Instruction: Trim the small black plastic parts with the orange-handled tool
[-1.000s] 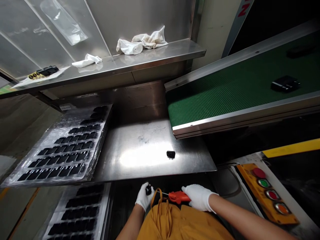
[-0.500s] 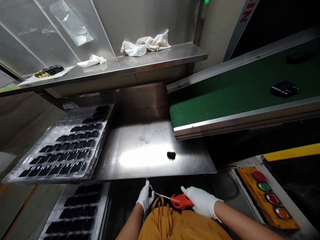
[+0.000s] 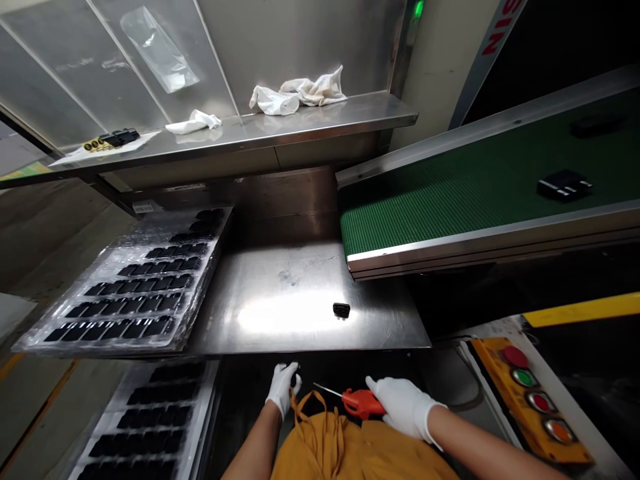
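Note:
Below the front edge of the steel table, my gloved left hand (image 3: 283,388) is closed on a small black part (image 3: 294,379), mostly hidden by the fingers. My gloved right hand (image 3: 401,405) grips an orange air gun (image 3: 363,403) whose thin metal nozzle points left toward my left hand, with a gap between them. Another small black part (image 3: 341,310) lies by itself on the steel table (image 3: 280,287), in front of both hands.
A tray (image 3: 176,337) with rows of black parts is at the left, another tray (image 3: 197,427) below it. A green conveyor (image 3: 425,193) carries black parts at the right. Nearby are an orange button box (image 3: 535,407) and a shelf (image 3: 360,113) with white cloths (image 3: 315,90).
My left hand has moved slightly left, away from the nozzle tip. The black part on the conveyor has shifted slightly left. The view has tilted a little.

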Tool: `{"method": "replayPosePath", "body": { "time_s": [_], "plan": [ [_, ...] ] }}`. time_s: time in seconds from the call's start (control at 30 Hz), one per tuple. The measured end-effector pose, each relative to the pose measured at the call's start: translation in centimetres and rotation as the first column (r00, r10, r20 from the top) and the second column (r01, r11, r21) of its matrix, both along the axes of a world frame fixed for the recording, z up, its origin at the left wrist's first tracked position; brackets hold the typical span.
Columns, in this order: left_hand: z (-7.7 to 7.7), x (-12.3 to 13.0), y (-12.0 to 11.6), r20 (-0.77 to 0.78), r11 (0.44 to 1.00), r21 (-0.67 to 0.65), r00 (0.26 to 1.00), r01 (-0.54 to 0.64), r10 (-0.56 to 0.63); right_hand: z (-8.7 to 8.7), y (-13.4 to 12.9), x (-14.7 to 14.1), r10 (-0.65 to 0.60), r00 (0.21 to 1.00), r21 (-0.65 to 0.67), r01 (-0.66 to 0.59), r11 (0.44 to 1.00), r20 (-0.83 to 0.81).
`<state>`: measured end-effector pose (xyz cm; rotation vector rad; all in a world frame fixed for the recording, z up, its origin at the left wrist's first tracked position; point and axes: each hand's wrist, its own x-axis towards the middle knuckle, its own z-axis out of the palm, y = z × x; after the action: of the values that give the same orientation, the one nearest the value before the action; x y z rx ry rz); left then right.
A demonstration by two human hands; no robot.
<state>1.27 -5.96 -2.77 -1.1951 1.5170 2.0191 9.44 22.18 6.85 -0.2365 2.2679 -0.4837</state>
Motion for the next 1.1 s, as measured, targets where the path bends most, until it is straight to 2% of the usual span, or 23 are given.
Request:
{"method": "replayPosePath", "body": {
  "time_s": [0.17, 0.3, 0.73, 0.97, 1.1],
  "plan": [
    [-0.7, 0.4, 1.2, -0.024, 0.994, 0.092, 0.998, -0.052, 0.054, -0.4, -0.7, -0.8, 0.012, 1.0, 0.013, -0.012, 1.0, -0.007],
    [-1.1, 0.2, 2.1, 0.016, 0.989, 0.131, 0.997, -0.075, 0.073, -0.6, -1.0, -1.1, 0.002, 1.0, 0.017, -0.002, 1.0, -0.007],
    [-1.3, -0.8, 2.3, 0.138, 0.987, 0.159, 0.989, 0.025, -0.048, -1.0, -0.9, -1.1, -0.047, 0.997, 0.026, 0.045, 0.999, 0.054],
    [-1.7, -1.4, 3.3, 0.096, 0.981, 0.104, 0.98, 0.162, -0.172, -1.1, -0.8, -1.7, -0.052, 0.995, 0.016, 0.051, 0.999, 0.09],
    [-2.0, -1.0, 3.1, 0.033, 0.953, -0.017, 0.952, 0.303, -0.303, -1.1, -0.4, -2.0, -0.066, 0.993, 0.0, 0.066, 0.998, 0.097]
  ]
}}
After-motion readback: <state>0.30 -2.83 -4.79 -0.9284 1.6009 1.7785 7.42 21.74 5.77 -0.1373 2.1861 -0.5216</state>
